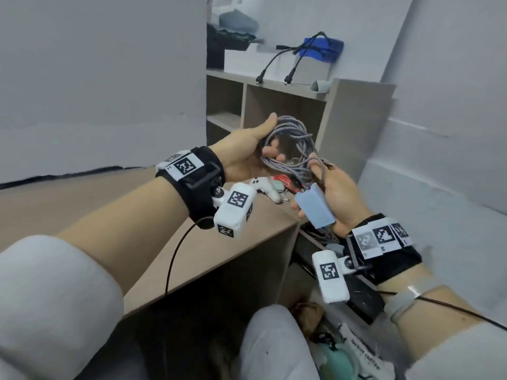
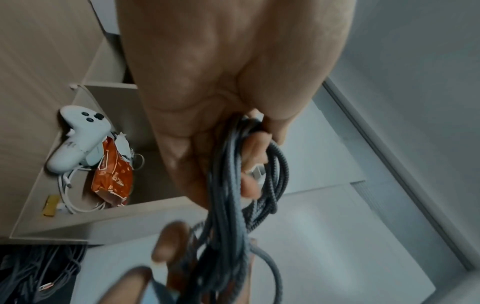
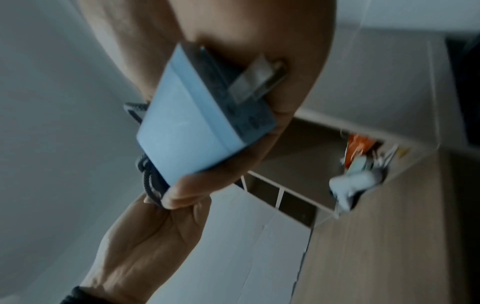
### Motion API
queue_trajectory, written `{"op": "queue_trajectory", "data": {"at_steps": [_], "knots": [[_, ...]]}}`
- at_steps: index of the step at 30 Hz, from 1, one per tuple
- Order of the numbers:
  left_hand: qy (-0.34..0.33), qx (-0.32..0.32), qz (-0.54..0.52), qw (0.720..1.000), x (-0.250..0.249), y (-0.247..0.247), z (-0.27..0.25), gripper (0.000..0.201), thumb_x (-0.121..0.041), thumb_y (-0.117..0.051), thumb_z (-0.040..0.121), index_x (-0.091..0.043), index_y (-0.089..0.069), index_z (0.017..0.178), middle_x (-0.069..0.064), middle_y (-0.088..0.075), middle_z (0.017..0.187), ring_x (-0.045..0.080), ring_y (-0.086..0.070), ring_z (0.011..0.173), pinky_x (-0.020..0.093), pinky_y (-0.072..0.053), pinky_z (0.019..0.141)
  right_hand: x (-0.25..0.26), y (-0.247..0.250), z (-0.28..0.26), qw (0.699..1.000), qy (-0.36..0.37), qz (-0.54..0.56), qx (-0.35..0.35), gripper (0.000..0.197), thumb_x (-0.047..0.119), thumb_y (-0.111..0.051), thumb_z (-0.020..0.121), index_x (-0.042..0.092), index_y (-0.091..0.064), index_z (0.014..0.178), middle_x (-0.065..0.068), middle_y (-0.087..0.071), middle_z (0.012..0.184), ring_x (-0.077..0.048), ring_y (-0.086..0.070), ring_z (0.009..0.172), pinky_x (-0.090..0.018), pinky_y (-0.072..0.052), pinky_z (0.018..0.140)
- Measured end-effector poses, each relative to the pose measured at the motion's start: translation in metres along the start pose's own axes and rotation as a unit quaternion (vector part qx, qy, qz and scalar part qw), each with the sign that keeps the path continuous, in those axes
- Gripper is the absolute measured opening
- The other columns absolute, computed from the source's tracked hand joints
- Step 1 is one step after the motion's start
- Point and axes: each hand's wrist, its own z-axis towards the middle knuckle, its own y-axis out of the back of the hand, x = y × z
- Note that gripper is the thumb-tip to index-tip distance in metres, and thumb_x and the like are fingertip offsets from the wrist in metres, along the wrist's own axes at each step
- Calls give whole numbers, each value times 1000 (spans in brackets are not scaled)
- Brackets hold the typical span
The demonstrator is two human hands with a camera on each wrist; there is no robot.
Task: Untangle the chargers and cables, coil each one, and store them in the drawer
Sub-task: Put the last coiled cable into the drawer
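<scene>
A grey braided cable [image 1: 292,138] hangs in loose loops from my left hand [image 1: 267,138], thumb over the top and fingers curled through the coil. In the left wrist view the coil [image 2: 228,195] dangles from that hand [image 2: 221,82]. My right hand [image 1: 318,167] pinches the cable's tail between thumb and forefinger. The same hand cradles a light-blue charger block [image 1: 315,208] in its palm. The right wrist view shows the charger [image 3: 187,123] with its metal prongs folded against the palm. The open drawer [image 2: 103,218] lies below both hands.
Inside the drawer lie a white game controller [image 2: 78,133], an orange packet [image 2: 114,174] and a white cable [image 2: 67,197]. A cubby shelf [image 1: 274,105] stands behind, with a blue battery pack [image 1: 321,49] and black leads on top. Dark cables [image 1: 318,234] sit under the desk [image 1: 137,215].
</scene>
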Motion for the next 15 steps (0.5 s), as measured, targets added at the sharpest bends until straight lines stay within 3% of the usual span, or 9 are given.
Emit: {"op": "queue_trajectory", "data": {"at_steps": [3,5,8,9,10,12,14,15], "knots": [[12,17,81,996,10,-22,19,51,-50,-42,104,-12,-53,73,3,-46,62,19,-57,65,40,-58,88,7,38,-13,997,24,-58,-50,20,29,-55,102,10,-58,104,-16,-68,67,-32,-67,49,-32,-51,38],[-9,-5,119,993,22,-41,33,49,-45,-44,106,-7,-58,76,6,-51,62,21,-60,62,49,-57,94,5,63,-15,992,32,-95,-82,18,26,-57,101,8,-62,99,-19,-68,65,-33,-67,50,-33,-53,40],[-52,-45,172,983,42,-71,51,50,-44,-49,104,2,-65,95,8,-60,58,26,-63,65,51,-61,83,-2,103,-12,970,64,-198,-127,38,27,-60,101,-11,-62,100,-41,-63,93,-23,-64,67,-34,-54,62],[-56,-42,174,982,48,-79,56,51,-47,-50,102,2,-64,105,10,-62,62,26,-64,66,48,-62,79,-4,117,-11,966,64,-216,-130,43,27,-60,101,-16,-59,103,-43,-59,101,-19,-65,68,-33,-55,63],[-54,-31,170,983,54,-87,60,53,-51,-53,100,-1,-64,114,13,-65,69,24,-65,66,47,-63,77,-5,127,-10,966,47,-218,-130,46,27,-59,101,-19,-56,106,-44,-58,99,-18,-70,65,-33,-59,59],[-50,1,178,983,67,-97,70,52,-55,-60,94,-11,-64,120,18,-67,86,21,-67,70,50,-63,76,-10,150,-10,962,19,-250,-107,48,28,-57,102,-20,-53,105,-34,-54,83,-19,-71,56,-34,-58,48],[-54,14,199,978,81,-104,84,43,-48,-61,96,-11,-64,119,15,-68,80,21,-68,68,49,-63,70,-17,172,-8,944,8,-313,-104,46,27,-57,102,-20,-55,99,-19,-49,80,-11,-62,50,-25,-50,50],[-46,11,189,981,89,-106,92,41,-44,-57,100,-7,-64,117,12,-67,71,23,-69,63,48,-63,66,-22,183,-5,939,6,-327,-104,47,28,-57,102,-19,-54,97,-17,-48,79,-12,-61,52,-26,-48,52]]}}
